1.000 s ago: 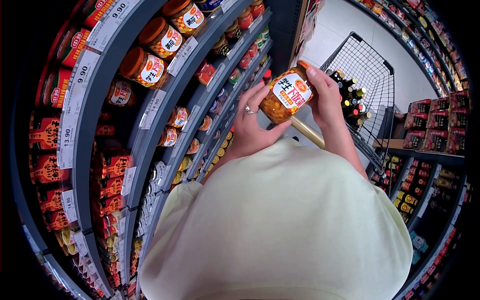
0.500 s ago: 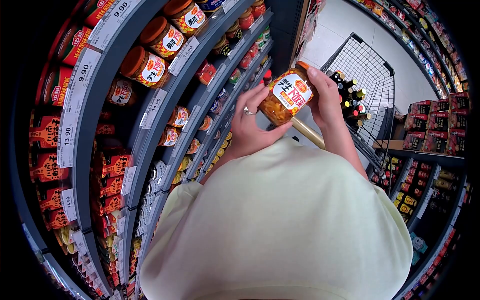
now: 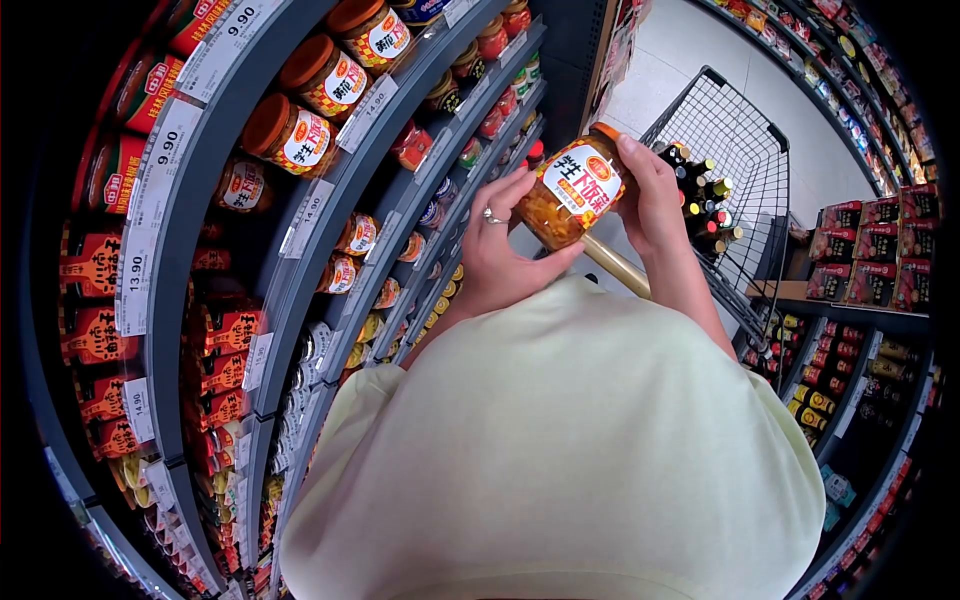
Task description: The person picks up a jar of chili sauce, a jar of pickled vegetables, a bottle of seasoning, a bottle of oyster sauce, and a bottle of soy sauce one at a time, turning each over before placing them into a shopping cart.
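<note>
A glass jar with an orange lid, a white, red and yellow label and brownish contents is held tilted in front of my chest. My left hand, with a ring on one finger, grips its lower left side. On the upper right, by the lid, my right hand is closed around it. The label faces up toward the camera. Similar jars stand on the shelf to the left.
Beyond my hands is a black wire shopping cart holding several bottles. Curved shelves with jars, red packets and price tags fill the left. More shelves with boxes and jars are on the right.
The jar has turned very slightly in my hands, and its label has shifted a little. Both hands keep nearly the same place.
</note>
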`<state>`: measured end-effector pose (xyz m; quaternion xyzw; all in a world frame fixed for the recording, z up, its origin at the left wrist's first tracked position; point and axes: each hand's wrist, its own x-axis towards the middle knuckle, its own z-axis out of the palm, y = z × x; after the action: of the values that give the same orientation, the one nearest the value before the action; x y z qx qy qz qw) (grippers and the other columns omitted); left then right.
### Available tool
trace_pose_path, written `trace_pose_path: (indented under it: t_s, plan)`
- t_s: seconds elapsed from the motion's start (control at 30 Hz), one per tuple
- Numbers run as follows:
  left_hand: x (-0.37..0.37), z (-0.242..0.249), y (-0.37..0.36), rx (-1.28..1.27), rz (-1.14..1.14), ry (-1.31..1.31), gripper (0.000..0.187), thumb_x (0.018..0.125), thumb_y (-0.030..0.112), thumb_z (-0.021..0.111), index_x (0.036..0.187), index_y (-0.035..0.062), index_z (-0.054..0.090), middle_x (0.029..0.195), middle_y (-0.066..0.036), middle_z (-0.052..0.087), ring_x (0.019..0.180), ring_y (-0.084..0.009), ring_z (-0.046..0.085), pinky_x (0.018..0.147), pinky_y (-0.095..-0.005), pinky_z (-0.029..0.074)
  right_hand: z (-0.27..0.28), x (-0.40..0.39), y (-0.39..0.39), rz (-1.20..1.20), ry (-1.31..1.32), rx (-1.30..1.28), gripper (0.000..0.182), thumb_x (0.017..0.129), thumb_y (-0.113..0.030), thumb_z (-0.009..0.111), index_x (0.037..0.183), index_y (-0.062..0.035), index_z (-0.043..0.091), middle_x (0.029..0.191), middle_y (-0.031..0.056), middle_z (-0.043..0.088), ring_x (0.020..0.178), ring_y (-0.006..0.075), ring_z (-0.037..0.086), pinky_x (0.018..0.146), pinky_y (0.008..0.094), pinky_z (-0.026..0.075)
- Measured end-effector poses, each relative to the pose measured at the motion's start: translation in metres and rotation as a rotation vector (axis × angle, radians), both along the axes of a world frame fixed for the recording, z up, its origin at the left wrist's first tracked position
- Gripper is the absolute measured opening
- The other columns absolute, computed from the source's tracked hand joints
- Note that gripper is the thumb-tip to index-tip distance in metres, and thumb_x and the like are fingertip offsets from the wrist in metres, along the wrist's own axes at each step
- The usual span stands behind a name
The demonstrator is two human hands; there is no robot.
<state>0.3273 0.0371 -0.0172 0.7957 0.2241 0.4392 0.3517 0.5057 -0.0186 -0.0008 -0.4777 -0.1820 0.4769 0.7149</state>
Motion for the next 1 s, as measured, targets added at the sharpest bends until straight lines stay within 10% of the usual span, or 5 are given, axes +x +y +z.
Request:
trace_pose_path:
  t_s: [1.0]
  plan:
    - [-0.006, 0.004, -0.006, -0.176, -0.024, -0.054, 0.082, 0.061, 0.010, 0.088, 0.131, 0.0024, 0.046, 0.129, -0.015, 0.046, 0.117, -0.0258, 0.055, 0.087, -0.0334, 0.056, 0.009, -0.001, -0.006, 0.115, -0.071, -0.037, 0.051, 0.097, -0.043, 0.052, 0.127, -0.0018, 0.056, 0.110, 0.0100, 0.065, 0.095, 0.0132, 0.066, 0.078, 0.0299, 0.058]
